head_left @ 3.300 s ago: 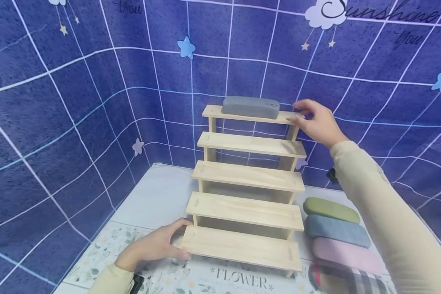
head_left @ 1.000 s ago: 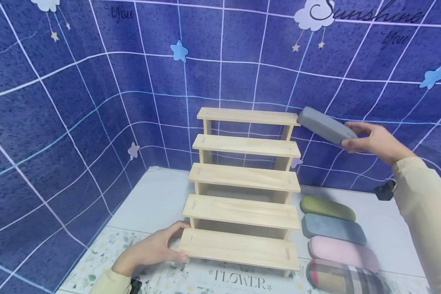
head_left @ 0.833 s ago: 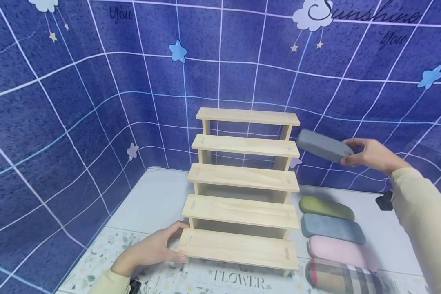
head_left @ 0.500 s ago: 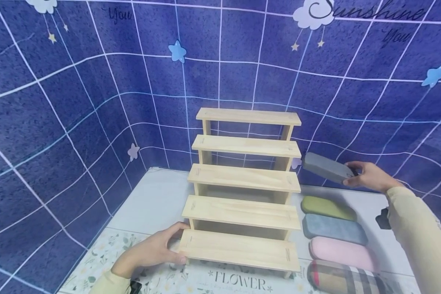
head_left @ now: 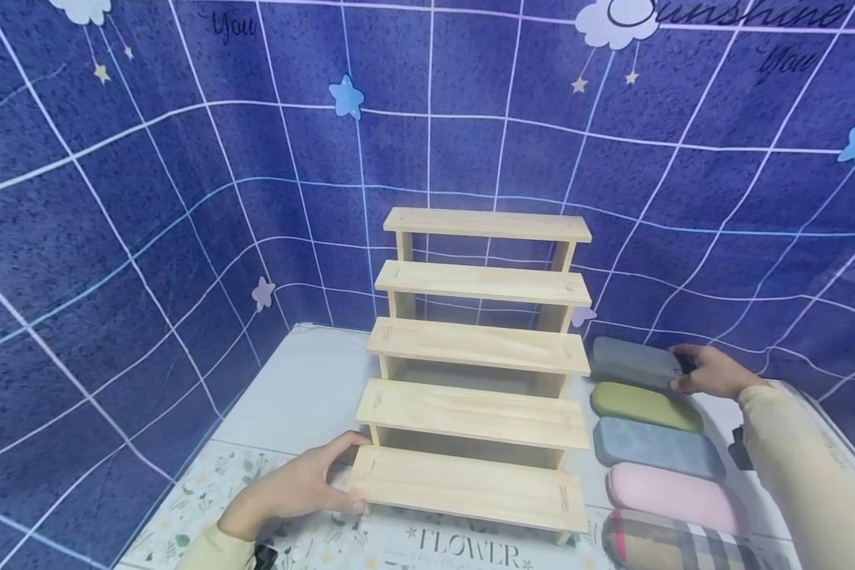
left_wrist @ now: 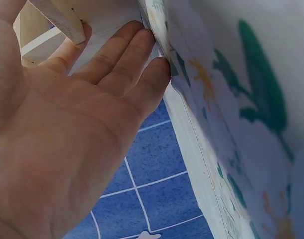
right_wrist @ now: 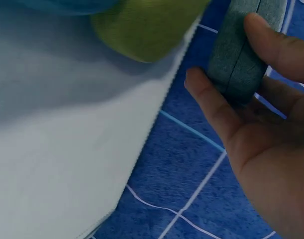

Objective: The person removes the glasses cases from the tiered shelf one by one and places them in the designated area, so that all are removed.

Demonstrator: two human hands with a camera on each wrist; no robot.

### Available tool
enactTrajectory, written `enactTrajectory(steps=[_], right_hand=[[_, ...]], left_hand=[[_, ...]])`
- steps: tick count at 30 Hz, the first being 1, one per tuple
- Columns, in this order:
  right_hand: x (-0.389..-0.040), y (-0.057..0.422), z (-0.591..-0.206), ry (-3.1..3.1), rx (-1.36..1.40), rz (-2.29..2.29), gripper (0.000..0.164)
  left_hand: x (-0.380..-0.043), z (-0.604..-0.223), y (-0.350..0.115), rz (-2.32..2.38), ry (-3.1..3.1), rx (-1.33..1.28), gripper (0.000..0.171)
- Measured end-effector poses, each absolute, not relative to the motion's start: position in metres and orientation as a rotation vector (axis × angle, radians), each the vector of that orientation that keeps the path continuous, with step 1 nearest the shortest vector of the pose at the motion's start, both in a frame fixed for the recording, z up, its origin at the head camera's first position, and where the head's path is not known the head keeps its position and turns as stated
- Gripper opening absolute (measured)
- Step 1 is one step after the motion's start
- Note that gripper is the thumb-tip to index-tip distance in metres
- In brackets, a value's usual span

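Observation:
My right hand (head_left: 716, 370) pinches the right end of a grey glasses case (head_left: 634, 362) between thumb and fingers. The case is low at the back right, just behind a green glasses case (head_left: 644, 405); whether it touches the table is unclear. In the right wrist view the grey case (right_wrist: 236, 59) shows a seam along its side, beyond the table edge. My left hand (head_left: 295, 487) holds the left end of the bottom step of a wooden stepped rack (head_left: 470, 483), thumb at the front corner, forefinger behind. In the left wrist view the palm (left_wrist: 67, 139) shows.
In front of the green case lie a blue case (head_left: 659, 450), a pink case (head_left: 673, 497) and a plaid case (head_left: 670, 542), in a row right of the rack. Blue grid-patterned cloth (head_left: 470, 142) hangs behind and at left. A floral sheet (head_left: 207, 475) covers the table front.
My right hand has taken the grey glasses case off the rack's top step and lowered it rightward to the back of the row of cases. My left hand keeps its place.

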State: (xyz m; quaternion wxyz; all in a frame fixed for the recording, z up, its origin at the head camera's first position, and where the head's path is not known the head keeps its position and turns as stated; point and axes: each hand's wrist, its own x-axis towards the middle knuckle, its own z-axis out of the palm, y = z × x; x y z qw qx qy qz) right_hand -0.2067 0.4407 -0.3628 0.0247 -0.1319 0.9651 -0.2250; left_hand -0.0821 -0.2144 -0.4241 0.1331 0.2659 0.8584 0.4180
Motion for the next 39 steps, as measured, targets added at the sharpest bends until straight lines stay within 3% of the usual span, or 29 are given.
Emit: enactTrajectory(steps=[14,22,29,35,39], right_hand=[[-0.211,0.443,-0.378,2.906,-0.447,-0.648,0.071],[-0.212,0.43,-0.384,2.964,-0.572,-0.543,0.055],[-0.207,0.424,-0.382,3.025,-0.526,-0.502,0.059],[-0.175,0.396,-0.359,3.123,-0.495,-0.528,0.048],[-0.133,0.373,-0.341,3.155,-0.385,-0.518,0.065]], left_hand=[[-0.083,-0.426,-0.214,1.168,2.525,0.766,0.076],[-0.082,-0.425,-0.215,1.156,2.54,0.761,0.076],[-0.082,-0.425,-0.214,1.149,2.547,0.759,0.077],[-0.082,-0.419,-0.215,1.127,2.577,0.756,0.081],[-0.086,-0.41,-0.22,0.998,2.783,0.816,0.085]])
